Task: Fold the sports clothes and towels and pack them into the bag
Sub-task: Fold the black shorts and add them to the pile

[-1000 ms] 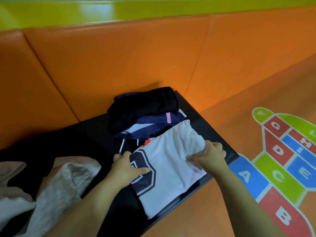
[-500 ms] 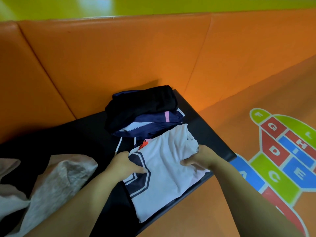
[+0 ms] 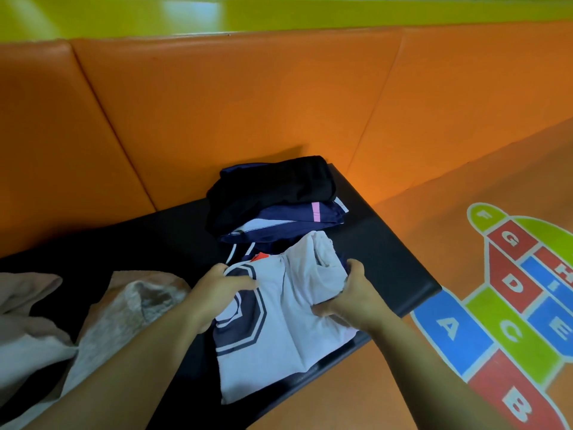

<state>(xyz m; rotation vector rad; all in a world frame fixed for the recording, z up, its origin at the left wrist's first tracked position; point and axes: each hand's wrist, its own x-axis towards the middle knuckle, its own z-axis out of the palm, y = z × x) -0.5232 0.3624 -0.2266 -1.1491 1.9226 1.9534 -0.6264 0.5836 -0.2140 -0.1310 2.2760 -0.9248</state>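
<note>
A white jersey [image 3: 288, 333] with a dark number print lies partly folded on the black bench [image 3: 390, 256]. My left hand [image 3: 223, 293] grips its left edge over the print. My right hand [image 3: 350, 293] grips the bunched right side, with the thumb underneath. Just behind the jersey sits a stack of folded dark clothes [image 3: 276, 200], black on top and navy with a pink stripe below. A crumpled grey-white towel [image 3: 124, 318] lies on the bench to the left. No bag is in view.
A second pale towel [image 3: 21, 324] lies at the far left edge. Orange padded wall panels [image 3: 248, 103] rise behind the bench. The orange floor to the right carries a coloured hopscotch print with letters [image 3: 508, 308].
Both hands went from pressing flat on the jersey to gripping its sides. The right side of the jersey has bunched up and lifted slightly.
</note>
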